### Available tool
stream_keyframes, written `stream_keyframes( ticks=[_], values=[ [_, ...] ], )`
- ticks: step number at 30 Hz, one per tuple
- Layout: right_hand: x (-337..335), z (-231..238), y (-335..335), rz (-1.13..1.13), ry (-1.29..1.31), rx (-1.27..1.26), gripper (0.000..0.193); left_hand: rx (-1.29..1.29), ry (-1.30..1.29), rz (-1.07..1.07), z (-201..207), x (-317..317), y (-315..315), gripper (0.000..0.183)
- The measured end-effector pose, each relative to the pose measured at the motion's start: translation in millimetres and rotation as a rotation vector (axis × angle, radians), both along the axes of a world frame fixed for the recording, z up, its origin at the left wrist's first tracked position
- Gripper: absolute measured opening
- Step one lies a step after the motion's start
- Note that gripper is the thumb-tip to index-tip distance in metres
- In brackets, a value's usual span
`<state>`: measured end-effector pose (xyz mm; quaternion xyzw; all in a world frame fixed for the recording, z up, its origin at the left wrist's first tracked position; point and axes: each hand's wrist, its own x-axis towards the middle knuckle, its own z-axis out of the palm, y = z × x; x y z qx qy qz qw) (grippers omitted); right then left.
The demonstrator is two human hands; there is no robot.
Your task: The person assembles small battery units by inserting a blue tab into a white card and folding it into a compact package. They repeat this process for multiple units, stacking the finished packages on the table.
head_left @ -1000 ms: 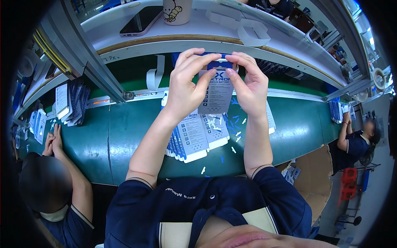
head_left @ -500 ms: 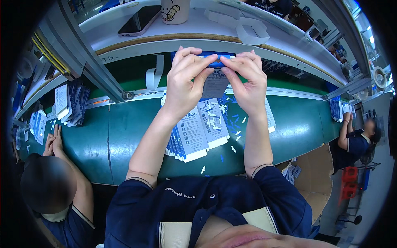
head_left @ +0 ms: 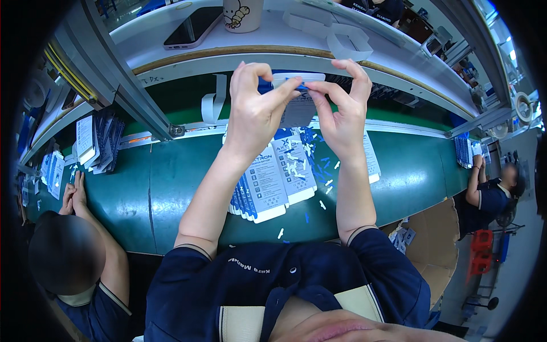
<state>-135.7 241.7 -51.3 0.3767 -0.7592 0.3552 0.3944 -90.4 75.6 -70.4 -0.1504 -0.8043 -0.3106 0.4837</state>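
Observation:
A flat printed cardboard box point(head_left: 298, 114), grey-blue with a white and blue upper flap, is held up in front of me over the table. Pinched between thumb and index finger, its upper part is in my left hand point(head_left: 253, 111). My right hand point(head_left: 345, 111) pinches the same part from the other side, its index fingertip almost meeting the left one, other fingers raised. A small blue bit shows between the fingertips. Below lies a fanned stack of flat boxes point(head_left: 265, 191), with small white scraps point(head_left: 295, 165) on top and blue scraps point(head_left: 322, 162) beside it.
On the shelf ahead are a phone point(head_left: 194, 27), a patterned cup point(head_left: 242, 16) and a curled paper strip point(head_left: 348, 43). A metal post point(head_left: 128, 74) stands at left. Co-workers sit at left and right; a large open carton point(head_left: 430, 245) stands at lower right.
The box's upper flap has turned, now showing a white edge where blue faced me. My right index fingertip stays close to the left one while my other fingers have lifted.

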Motion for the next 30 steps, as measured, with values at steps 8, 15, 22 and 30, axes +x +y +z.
stream_keyframes(
  ticks=[8, 15, 22, 30],
  values=[
    [-1.5, 2.7, 6.7, 0.155, -0.206, 0.139, 0.011, -0.035, 0.021, -0.096, -1.6, -7.1, -2.6, 0.012],
    [-7.4, 1.9, 11.0, 0.404, -0.371, 0.093, 0.008, 0.150, -0.103, -0.274, -2.4, -2.2, -0.6, 0.010],
    [-2.2, 3.0, 8.7, 0.407, -0.367, 0.090, 0.007, 0.015, -0.136, -0.245, 1.8, -0.3, -3.1, 0.006],
    [-6.8, 6.0, 15.8, 0.310, -0.295, 0.146, 0.009, 0.084, -0.160, -0.322, 5.6, 2.1, -10.0, 0.007]
  ],
)
